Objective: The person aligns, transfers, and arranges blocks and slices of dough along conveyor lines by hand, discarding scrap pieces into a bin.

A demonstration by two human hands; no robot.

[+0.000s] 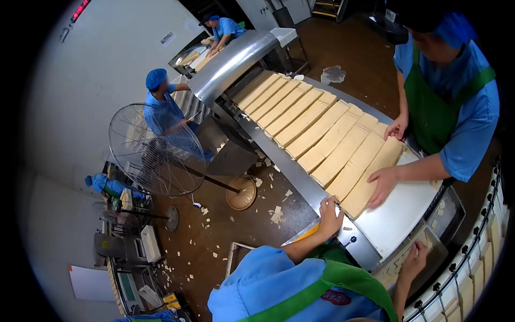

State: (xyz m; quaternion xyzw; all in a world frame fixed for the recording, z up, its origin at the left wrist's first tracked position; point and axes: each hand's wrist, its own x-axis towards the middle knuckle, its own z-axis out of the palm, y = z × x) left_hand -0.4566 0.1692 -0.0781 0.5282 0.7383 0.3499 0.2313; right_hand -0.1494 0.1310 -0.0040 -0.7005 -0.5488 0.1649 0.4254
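Observation:
Long pale-beige slabs [322, 126], like stacked sheets or dough, lie side by side on the conveyor. My left hand [331, 216] is at the conveyor's near edge, fingers curled beside the end of the slabs; what they pinch, if anything, is hidden. My right hand [414, 258] hangs above a bin [437, 249] of pale scraps, its fingers bent closed around something too small to name. Across from me, a co-worker's hands [382, 185] rest on the last slab [383, 166], at the white board [399, 214].
A metal hood [233, 64] spans the conveyor's far end. A caged floor fan [155, 150] stands to the left, with scraps scattered over the brown floor [214, 236]. A curved rack [472, 257] holding more slabs runs along the right. Other workers stand farther back.

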